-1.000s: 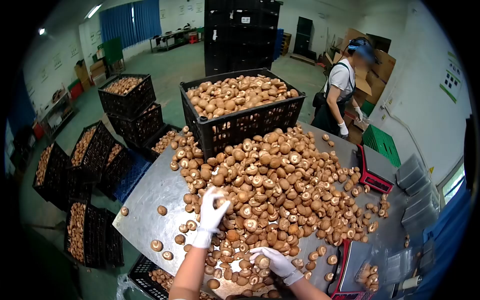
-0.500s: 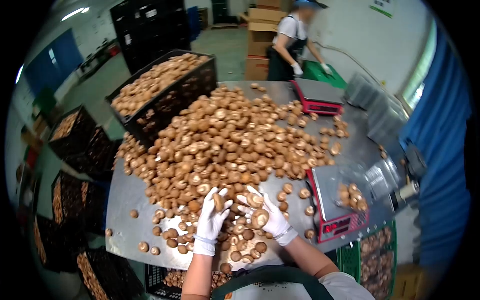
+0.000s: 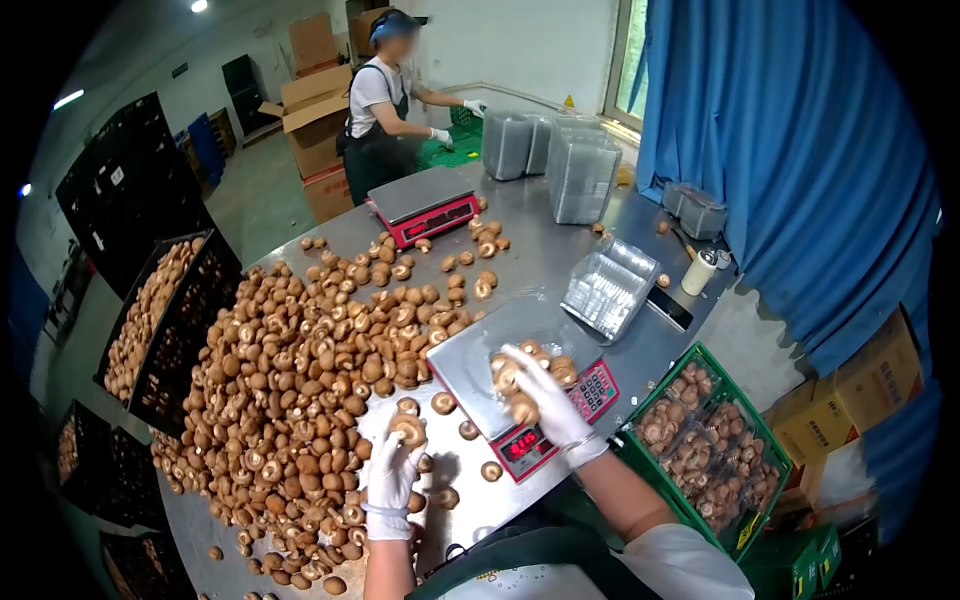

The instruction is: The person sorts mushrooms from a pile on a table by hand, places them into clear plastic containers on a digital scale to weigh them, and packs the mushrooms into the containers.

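Observation:
My left hand [image 3: 390, 475], in a white glove, is closed round a shiitake mushroom [image 3: 408, 430] near the front edge of the metal table. Reaching over the near scale [image 3: 470, 350], my right hand [image 3: 548, 395] is also gloved, its fingers round a shiitake mushroom [image 3: 522, 408] at a clear plastic tray [image 3: 540, 312]. Several mushrooms [image 3: 562, 372] lie in that tray, partly covered by my fingers. The red scale display is lit. A large heap of loose shiitake mushrooms [image 3: 290, 390] spreads left of the scale.
A second red scale [image 3: 425, 205] stands further back, near a co-worker [image 3: 385, 110] in an apron. Stacked clear trays [image 3: 583, 170] and an open clear tray [image 3: 610, 290] are right. A green crate [image 3: 625, 440] of packed mushrooms sits below the right edge; a black crate [image 3: 195, 320] stands left.
My view has turned right. My right hand has moved from beside the heap to the tray on the near scale, carrying mushrooms. My left hand still has a mushroom.

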Demonstrator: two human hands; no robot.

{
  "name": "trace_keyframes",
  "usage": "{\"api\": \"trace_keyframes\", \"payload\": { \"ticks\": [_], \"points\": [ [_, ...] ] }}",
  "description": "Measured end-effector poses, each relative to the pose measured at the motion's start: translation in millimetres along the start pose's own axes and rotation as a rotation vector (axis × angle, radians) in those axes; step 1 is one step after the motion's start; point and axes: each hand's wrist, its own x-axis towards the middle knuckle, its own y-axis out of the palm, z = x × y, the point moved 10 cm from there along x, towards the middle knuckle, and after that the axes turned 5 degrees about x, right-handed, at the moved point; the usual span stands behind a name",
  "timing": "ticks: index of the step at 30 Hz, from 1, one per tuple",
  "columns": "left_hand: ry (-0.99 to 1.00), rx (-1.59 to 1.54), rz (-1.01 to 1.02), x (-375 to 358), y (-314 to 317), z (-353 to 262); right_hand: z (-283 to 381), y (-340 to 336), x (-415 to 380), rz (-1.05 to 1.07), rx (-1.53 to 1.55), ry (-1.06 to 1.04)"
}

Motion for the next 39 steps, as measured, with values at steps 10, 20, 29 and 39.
{"api": "trace_keyframes", "payload": {
  "ticks": [10, 20, 29, 39],
  "points": [
    [0.080, 0.280, -0.111, 53, 70, 69, 64, -117, 53, 0.054, -0.426, -0.283],
    [0.443, 0.860, -0.317, 57, 110, 35, 40, -202, 43, -0.107, -0.194, 0.003],
    [0.502, 1.913, 0.276, 58, 183, 95, 43, -195, 28, -0.026, -0.283, 0.012],
    [0.366, 0.924, -0.451, 19, 63, 25, 7, -208, 68, -0.193, -0.168, 0.156]
  ]
}}
